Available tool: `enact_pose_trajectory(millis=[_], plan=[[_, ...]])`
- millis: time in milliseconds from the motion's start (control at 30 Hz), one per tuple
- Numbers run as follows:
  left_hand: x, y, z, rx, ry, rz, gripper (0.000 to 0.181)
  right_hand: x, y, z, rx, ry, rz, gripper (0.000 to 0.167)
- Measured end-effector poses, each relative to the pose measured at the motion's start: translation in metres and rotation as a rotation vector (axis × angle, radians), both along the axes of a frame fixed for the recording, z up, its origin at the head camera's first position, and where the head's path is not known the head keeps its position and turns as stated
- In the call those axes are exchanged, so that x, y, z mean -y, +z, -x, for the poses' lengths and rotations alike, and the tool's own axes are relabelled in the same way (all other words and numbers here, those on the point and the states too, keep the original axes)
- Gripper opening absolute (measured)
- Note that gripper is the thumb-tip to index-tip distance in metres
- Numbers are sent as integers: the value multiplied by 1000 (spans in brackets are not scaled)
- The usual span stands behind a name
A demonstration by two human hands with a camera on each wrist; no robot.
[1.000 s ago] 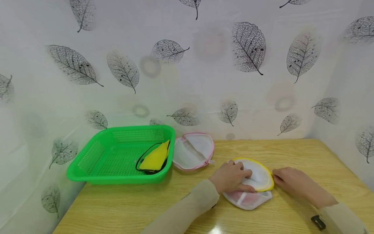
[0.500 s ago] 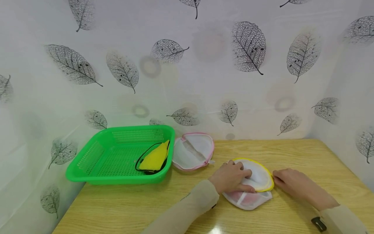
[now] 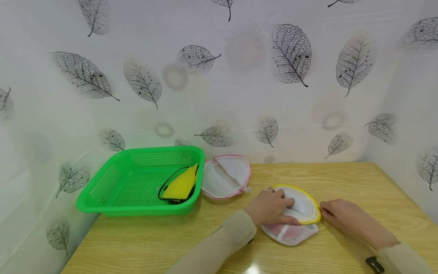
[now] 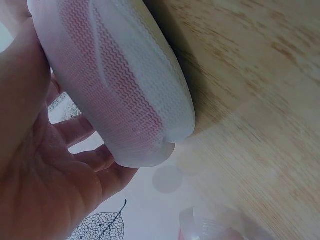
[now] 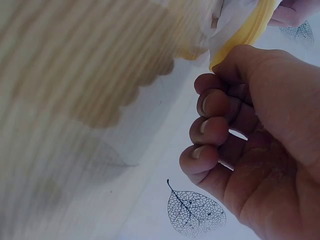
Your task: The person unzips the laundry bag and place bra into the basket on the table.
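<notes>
On the table, a white mesh laundry bag (image 3: 291, 234) with a yellow zipper edge (image 3: 313, 201) lies at the right of centre. Something pinkish shows through its mesh (image 4: 120, 90). My left hand (image 3: 270, 207) holds the bag from the left, thumb in front and fingers over its top panel. In the right wrist view, thumb and index finger of my right hand (image 5: 250, 120) pinch the end of the yellow zipper (image 5: 250, 30); the other fingers curl beneath. Whether a zipper pull is between the fingertips is hidden.
A green plastic basket (image 3: 143, 209) stands at the left, holding a yellow item (image 3: 181, 186) with a black cord. Between basket and hands lies a pink-trimmed mesh laundry bag (image 3: 222, 179). A leaf-print curtain (image 3: 246, 95) hangs behind the wooden table (image 3: 143, 243).
Both hands keep their hold on the yellow-edged bag. My right hand and wrist have shifted very slightly down and right; the bag stays in place.
</notes>
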State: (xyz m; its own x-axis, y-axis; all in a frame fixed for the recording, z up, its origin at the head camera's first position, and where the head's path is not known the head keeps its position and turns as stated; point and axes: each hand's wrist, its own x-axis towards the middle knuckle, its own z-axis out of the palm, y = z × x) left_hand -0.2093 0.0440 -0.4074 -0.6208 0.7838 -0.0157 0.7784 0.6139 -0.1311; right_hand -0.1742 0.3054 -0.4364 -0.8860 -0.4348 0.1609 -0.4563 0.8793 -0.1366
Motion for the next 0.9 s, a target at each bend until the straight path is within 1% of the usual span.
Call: enact_pose_trajectory(millis=[133,367,567,767,900], plan=[[0,0,0,4,-1,-1,48,1,-1,-2,-5,-5,11,36],[0,0,1,43,3,-6,48,2,-1,-4,-31,5,17,38],[0,-2,2,24,-2,-9,48,2,-1,-4,-43,22,27,38],[0,-2,3,26,-11,-30,47,2,-2,-6,-40,9,22,38],[0,-2,3,21,-12,-30,47,2,-2,-8,-45,5,19,39]])
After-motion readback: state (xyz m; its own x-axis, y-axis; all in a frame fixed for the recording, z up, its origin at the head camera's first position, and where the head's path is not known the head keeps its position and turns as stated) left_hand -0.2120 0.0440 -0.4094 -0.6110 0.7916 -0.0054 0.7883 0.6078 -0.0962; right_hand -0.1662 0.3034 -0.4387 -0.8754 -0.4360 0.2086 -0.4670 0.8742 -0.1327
